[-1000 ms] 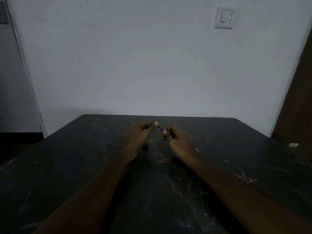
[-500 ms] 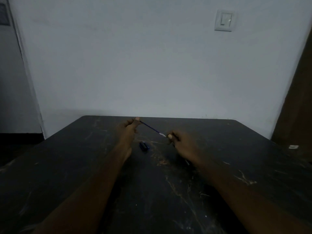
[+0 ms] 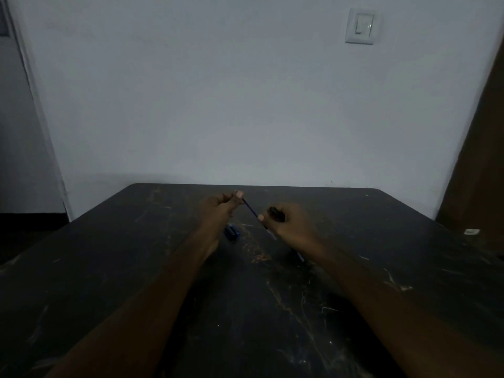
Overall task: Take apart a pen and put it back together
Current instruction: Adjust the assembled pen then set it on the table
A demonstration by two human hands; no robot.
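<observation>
My left hand pinches the far end of a thin blue ink refill between thumb and fingers. The refill slants down to the right into the clear pen barrel, which my right hand grips; the barrel's lower end pokes out below the wrist. A dark small part sits at my right fingers. A blue pen cap lies on the dark table just under my left wrist.
The black scratched table reaches to a white wall. A light switch is on the wall up right. A brown door stands at the right, and a small white object lies beyond the table's right edge.
One second ago the hands were close together. The left hand then pulled left, drawing the refill out; now the hands are a little nearer again and less refill shows.
</observation>
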